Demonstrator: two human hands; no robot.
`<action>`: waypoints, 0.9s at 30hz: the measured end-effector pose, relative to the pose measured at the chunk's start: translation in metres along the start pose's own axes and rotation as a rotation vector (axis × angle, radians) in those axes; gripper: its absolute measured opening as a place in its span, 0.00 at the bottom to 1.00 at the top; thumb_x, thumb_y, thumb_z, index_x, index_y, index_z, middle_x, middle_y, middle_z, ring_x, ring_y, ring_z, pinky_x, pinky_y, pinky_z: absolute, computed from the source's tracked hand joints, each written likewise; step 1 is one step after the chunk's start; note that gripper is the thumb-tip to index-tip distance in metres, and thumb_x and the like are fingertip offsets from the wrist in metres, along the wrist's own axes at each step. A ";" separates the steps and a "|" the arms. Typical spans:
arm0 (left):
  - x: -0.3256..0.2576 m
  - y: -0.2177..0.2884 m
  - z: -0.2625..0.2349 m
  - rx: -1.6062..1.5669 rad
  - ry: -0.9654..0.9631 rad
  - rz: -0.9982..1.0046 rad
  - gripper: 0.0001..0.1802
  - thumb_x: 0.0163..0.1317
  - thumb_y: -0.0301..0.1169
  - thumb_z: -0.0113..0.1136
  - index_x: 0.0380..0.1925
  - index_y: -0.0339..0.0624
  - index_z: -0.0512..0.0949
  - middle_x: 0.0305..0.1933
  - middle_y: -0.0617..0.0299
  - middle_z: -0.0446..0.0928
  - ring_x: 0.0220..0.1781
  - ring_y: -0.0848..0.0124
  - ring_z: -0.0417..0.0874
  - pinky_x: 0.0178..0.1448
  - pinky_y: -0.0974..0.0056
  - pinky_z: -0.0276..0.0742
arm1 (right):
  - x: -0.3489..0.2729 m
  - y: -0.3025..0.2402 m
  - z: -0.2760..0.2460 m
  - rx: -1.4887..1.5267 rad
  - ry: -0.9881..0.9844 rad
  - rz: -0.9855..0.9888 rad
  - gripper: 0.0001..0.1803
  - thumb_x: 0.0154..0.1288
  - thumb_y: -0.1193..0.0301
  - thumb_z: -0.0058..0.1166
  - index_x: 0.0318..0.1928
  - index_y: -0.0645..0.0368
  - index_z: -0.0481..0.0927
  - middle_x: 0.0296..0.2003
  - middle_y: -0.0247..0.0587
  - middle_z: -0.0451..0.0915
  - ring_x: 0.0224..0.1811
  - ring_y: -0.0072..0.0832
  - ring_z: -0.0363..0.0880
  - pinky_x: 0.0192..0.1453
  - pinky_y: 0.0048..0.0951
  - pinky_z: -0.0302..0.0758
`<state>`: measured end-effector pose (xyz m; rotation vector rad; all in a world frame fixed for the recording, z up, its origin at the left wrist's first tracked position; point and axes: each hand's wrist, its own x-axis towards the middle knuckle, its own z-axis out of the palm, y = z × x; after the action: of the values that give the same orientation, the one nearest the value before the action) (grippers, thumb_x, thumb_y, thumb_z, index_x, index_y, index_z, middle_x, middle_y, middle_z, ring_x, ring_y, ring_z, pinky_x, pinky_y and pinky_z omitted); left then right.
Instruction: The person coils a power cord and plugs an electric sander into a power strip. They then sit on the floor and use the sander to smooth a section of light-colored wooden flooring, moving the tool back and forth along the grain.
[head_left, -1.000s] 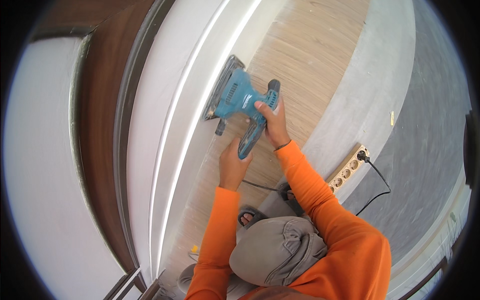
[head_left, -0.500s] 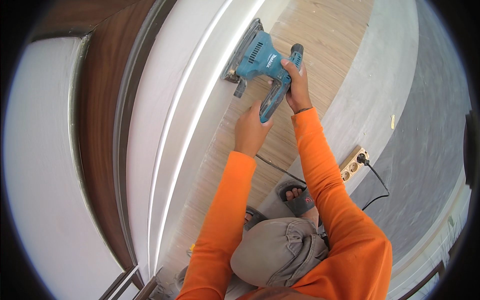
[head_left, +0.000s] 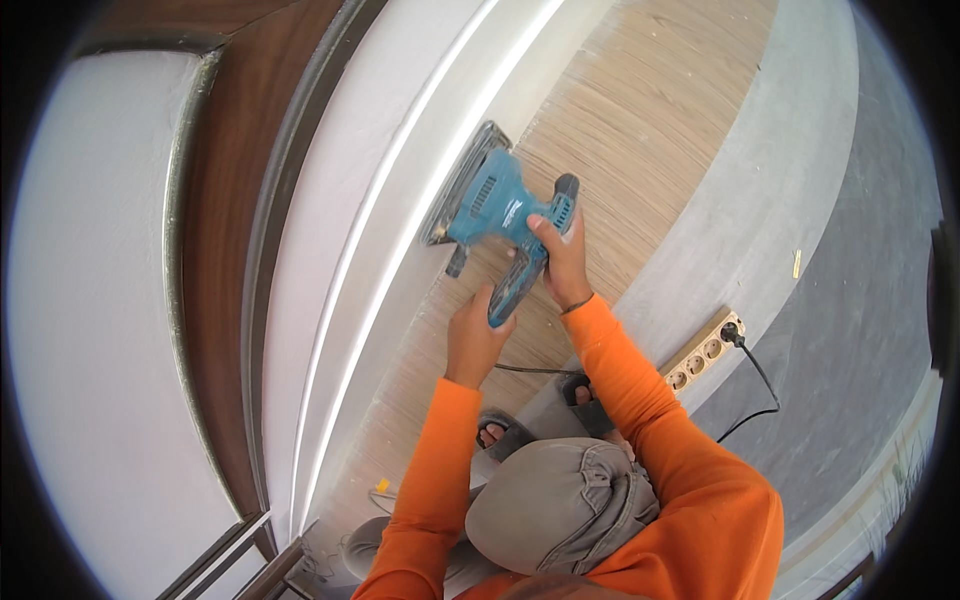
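Observation:
A blue electric sander (head_left: 487,203) lies with its flat pad against the white moulded wall panel (head_left: 385,200), just above the pale wood-grain floor (head_left: 640,120). My right hand (head_left: 562,262) grips the sander's body from the right side. Closed around the rear end of its handle is my left hand (head_left: 474,338). Both arms are in orange sleeves. The sander's black cord (head_left: 530,370) trails back under my arms.
A tan power strip (head_left: 705,350) with a black plug and cable (head_left: 752,385) lies on the grey concrete band at the right. Sandalled feet (head_left: 500,432) stand below my hands, above a grey cap (head_left: 560,505). A dark brown wooden frame (head_left: 215,250) runs along the left.
The sander and both hands slid farther away along the wall panel, then came back toward me, ending near where they were one second ago.

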<state>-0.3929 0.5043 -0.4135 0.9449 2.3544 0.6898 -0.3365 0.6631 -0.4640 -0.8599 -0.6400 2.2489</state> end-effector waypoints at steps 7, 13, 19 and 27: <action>-0.029 0.033 -0.031 -0.065 0.027 0.023 0.16 0.58 0.26 0.71 0.45 0.37 0.78 0.38 0.45 0.84 0.39 0.44 0.86 0.42 0.51 0.81 | -0.031 -0.020 0.018 -0.140 -0.041 -0.190 0.40 0.65 0.60 0.71 0.65 0.61 0.59 0.49 0.46 0.75 0.44 0.32 0.85 0.37 0.35 0.92; -0.017 0.053 -0.068 -0.012 0.058 0.090 0.17 0.58 0.25 0.72 0.45 0.34 0.78 0.35 0.45 0.83 0.36 0.50 0.88 0.42 0.58 0.81 | -0.033 -0.055 0.065 -0.026 -0.055 -0.198 0.35 0.66 0.58 0.70 0.60 0.62 0.63 0.45 0.45 0.78 0.40 0.29 0.85 0.36 0.32 0.91; -0.014 0.058 -0.076 -0.016 0.101 0.083 0.17 0.57 0.25 0.72 0.45 0.34 0.78 0.35 0.45 0.83 0.36 0.50 0.88 0.42 0.57 0.81 | -0.026 -0.058 0.074 -0.032 -0.108 -0.179 0.33 0.67 0.58 0.69 0.59 0.61 0.62 0.45 0.46 0.78 0.39 0.29 0.86 0.35 0.32 0.92; -0.030 0.051 -0.085 0.025 0.078 0.027 0.17 0.56 0.25 0.73 0.43 0.34 0.79 0.36 0.45 0.83 0.36 0.53 0.88 0.43 0.59 0.81 | -0.038 -0.037 0.069 -0.024 -0.103 -0.151 0.37 0.66 0.59 0.71 0.63 0.63 0.61 0.46 0.47 0.78 0.41 0.31 0.87 0.37 0.33 0.92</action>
<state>-0.4023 0.4926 -0.3112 0.9781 2.4280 0.7215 -0.3495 0.6473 -0.3798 -0.6860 -0.7547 2.1633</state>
